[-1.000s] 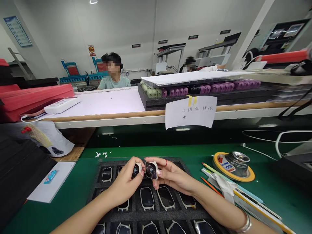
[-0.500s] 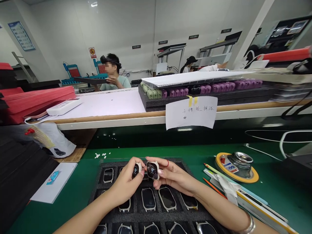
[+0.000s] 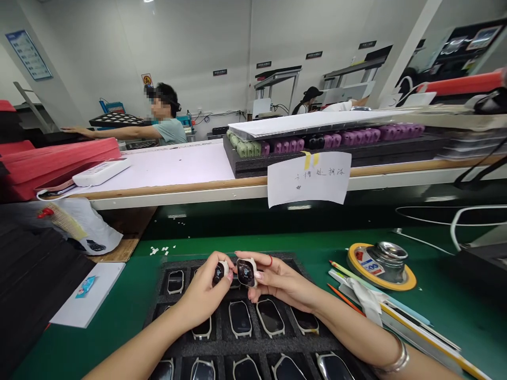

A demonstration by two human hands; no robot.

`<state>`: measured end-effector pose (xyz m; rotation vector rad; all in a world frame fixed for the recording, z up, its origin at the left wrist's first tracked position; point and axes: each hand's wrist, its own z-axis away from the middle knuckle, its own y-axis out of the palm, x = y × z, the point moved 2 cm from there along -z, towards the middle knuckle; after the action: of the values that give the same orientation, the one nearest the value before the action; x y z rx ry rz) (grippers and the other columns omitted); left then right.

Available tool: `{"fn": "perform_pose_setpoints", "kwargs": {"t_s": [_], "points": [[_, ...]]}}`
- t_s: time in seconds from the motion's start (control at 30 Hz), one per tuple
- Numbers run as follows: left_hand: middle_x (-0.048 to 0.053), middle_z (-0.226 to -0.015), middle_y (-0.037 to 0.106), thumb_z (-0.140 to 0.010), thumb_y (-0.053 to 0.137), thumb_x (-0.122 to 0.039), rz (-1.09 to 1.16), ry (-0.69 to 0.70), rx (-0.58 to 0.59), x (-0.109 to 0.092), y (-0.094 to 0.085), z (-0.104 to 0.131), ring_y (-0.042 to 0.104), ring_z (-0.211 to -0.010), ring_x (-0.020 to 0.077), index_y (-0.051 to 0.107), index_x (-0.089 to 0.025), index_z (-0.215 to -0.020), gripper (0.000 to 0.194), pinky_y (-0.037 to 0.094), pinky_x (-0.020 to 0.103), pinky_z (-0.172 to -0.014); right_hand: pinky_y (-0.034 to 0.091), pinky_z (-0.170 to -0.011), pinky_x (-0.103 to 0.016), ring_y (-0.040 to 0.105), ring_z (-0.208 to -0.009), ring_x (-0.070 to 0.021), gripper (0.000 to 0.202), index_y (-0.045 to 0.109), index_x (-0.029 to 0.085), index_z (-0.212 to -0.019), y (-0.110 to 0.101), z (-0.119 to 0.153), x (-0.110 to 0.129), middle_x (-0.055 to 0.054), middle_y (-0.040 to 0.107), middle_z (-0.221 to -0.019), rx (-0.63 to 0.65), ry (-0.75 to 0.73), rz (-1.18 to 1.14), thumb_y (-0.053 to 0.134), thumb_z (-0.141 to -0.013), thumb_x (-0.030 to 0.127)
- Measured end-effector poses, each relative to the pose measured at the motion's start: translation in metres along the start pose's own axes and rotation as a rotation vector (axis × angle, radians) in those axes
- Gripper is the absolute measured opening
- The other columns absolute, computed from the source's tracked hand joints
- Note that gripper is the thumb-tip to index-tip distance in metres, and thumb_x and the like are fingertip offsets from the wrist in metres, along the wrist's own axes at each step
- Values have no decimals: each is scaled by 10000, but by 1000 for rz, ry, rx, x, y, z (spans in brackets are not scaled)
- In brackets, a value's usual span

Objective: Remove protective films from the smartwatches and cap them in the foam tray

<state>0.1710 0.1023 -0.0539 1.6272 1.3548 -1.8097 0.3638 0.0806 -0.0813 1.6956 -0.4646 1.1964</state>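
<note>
Pinches rounded-rectangular, pale-rimmed, black-glass watch (image 3: 219,271) in left hand (image 3: 206,287), twin (image 3: 246,272) in right hand (image 3: 280,281): likely light, slippery, safest by rims.

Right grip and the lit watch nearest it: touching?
Touching. The head view shows the right grip holding the watch, thumb against its edge.

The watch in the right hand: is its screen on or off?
On, it seems: the watch in the right hand shows a pale little picture on its dark screen.
</note>
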Motion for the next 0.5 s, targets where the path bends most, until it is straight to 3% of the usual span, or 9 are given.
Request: {"fn": "perform_pose_setpoints", "kwargs": {"t_s": [0.37, 0.5], "points": [[-7, -918, 566, -899, 534, -226, 1, -5, -44, -1, -1, -3, 523, -862, 162, 531, -226, -927, 28, 401, 299, -814, 567, -734, -303, 728, -689, -141, 472, 658, 293, -1263, 1, 0, 0, -6, 730, -842, 4, -1, -4, 791, -811, 328], [8, -969, 597, -806, 677, -254, 76, -74, -53, 6, -1, -5, 564, -872, 175, 525, -232, -1036, 277, 455, 318, -806, 550, -721, -305, 697, -675, -127, 493, 635, 264, -1290, 2, -1, 2, -45, 722, -1034, -53, -39, -8, 762, -819, 335]]}}
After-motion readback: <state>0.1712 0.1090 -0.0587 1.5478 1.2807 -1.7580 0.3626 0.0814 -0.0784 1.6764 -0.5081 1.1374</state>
